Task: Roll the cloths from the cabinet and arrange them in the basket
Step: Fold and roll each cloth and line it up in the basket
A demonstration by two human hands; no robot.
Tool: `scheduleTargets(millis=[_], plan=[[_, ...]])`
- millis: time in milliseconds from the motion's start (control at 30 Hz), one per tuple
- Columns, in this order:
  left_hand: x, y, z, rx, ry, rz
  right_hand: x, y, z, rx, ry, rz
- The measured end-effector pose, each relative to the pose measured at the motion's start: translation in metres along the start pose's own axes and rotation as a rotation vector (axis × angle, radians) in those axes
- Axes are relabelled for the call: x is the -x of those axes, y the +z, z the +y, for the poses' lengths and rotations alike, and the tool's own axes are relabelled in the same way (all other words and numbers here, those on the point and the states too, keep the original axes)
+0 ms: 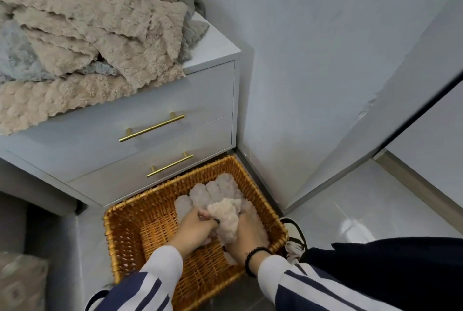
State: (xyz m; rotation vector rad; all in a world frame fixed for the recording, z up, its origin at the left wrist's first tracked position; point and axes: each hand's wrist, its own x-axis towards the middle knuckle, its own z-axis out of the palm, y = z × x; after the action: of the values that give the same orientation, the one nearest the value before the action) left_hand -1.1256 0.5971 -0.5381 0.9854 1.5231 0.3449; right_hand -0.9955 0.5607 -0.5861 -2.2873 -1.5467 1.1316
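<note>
A wicker basket (130, 230) sits on the floor just in front of a white two-drawer cabinet (200, 100), each drawer with one gold bar handle. Both hands are down inside the basket at its right side. The left hand (194, 231) has its fingers curled around a beige rolled cloth (226, 220), and the right hand (246, 240), wearing a dark bead bracelet (253, 259), grips the same cloth from the right. Three rolled cloths (200, 194) stand side by side against the far right part of the basket, touching the one being held; whether more lie under the hands is hidden. On the cabinet top, far left, lies a loose pile of unrolled cloths (87, 42), beige and grey; their count cannot be told.
</note>
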Motion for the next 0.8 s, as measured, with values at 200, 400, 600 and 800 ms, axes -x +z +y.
scheduleTargets(millis=[200,400,600,800], plan=[[-0.033,0.005,-0.022,0.069,-0.158,-0.048,-0.025,0.020,0.008,0.082,0.022,-0.246],[-0.054,0.019,-0.032,0.110,-0.239,-0.045,-0.041,0.032,0.023,0.152,0.022,-0.290],[-0.071,0.034,-0.037,0.120,-0.243,-0.041,-0.062,0.030,0.031,0.183,0.092,-0.389],[-0.084,0.046,-0.036,0.098,-0.251,-0.065,-0.073,0.035,0.040,0.191,0.076,-0.306]])
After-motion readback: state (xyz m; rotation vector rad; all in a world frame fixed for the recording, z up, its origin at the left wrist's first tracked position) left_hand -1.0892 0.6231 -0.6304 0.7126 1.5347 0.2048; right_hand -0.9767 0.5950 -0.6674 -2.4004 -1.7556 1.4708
